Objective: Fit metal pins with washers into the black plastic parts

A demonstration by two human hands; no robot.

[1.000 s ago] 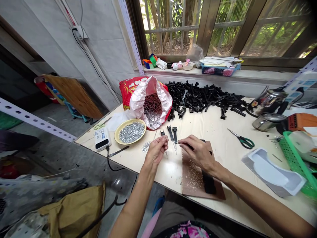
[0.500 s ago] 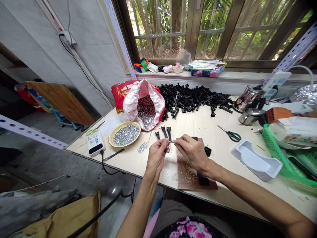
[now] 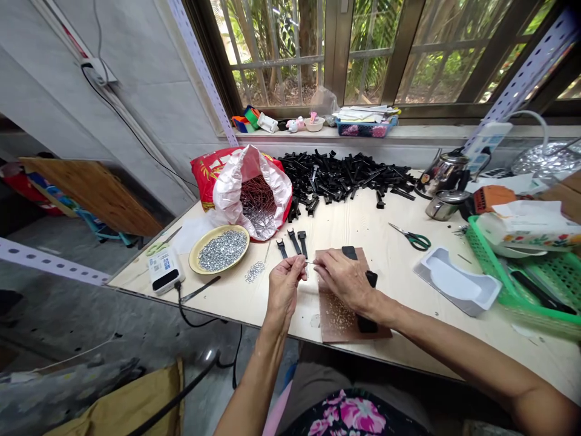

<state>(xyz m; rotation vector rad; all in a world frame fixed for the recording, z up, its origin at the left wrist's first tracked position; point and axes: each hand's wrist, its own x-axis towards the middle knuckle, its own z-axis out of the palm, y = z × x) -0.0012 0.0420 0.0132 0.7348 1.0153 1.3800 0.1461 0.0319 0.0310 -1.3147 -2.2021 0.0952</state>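
Observation:
My left hand (image 3: 285,286) is closed in a pinch on one end of a thin metal pin (image 3: 310,262). The fingertips of my right hand (image 3: 345,280) are closed at the pin's other end, above a brown board (image 3: 333,324) with pale crumbs and black pads on it. Just beyond my fingers lie three black plastic pieces (image 3: 294,242). Left of them are a small scatter of metal rings (image 3: 255,272) and a yellow dish (image 3: 194,261) full of small metal parts (image 3: 222,250). Behind the dish an open red and white bag (image 3: 227,191) holds many thin reddish and silvery rods (image 3: 258,203).
A heap of black plastic pieces (image 3: 349,172) runs along the back. Green-handled scissors (image 3: 415,240), a grey-white tray (image 3: 458,281) and a green basket (image 3: 481,257) stand at right. A white device (image 3: 164,271) with a cable and a dark blade-like strip (image 3: 201,289) lie at left.
The view has shifted slightly, so the whole table appears a little farther left. Both hands keep their pinch on the pin, with my right hand lying a little flatter over the board.

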